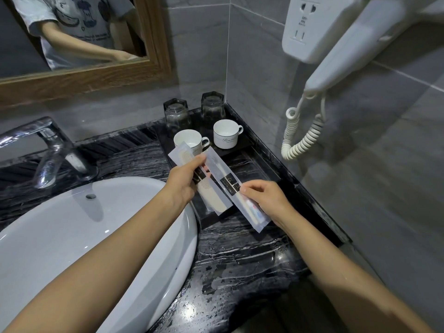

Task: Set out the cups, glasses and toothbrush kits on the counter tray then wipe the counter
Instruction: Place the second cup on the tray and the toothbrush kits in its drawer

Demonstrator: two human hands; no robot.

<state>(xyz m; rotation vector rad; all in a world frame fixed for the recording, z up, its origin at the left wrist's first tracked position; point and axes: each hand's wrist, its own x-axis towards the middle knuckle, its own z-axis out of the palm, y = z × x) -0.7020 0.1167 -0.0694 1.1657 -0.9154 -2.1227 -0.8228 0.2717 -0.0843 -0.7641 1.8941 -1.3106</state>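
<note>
Both hands are working over the black counter tray [260,153] that is sitting in the corner of the dark veined marble counter [235,258], right of the white basin [101,227]. The left hand [182,181] is gripping a clear plastic comb packet [211,195]; a cream comb is showing through the wrapper, with a dark label band across the middle, and at least one more packet edge is peeking out behind it, though its contents are not telling clearly. The right hand [266,198] is pinching a toothbrush kit [230,186] between thumb and fingertips near its lower end: a long transparent sleeve holding a white toothbrush, a small tube with pink and blue print, and dark square labels. The two packets are crossing each other just above the tray's near half.

At the tray's back, two faceted glasses [176,114] [213,108] are standing upside down side by side. In front of them, two white cups [189,141] [225,137] with thin dark rim lines are sitting upright, handles pointing right; the right one is bearing script lettering. The comb packet's top end is overlapping the left cup in view.
</note>
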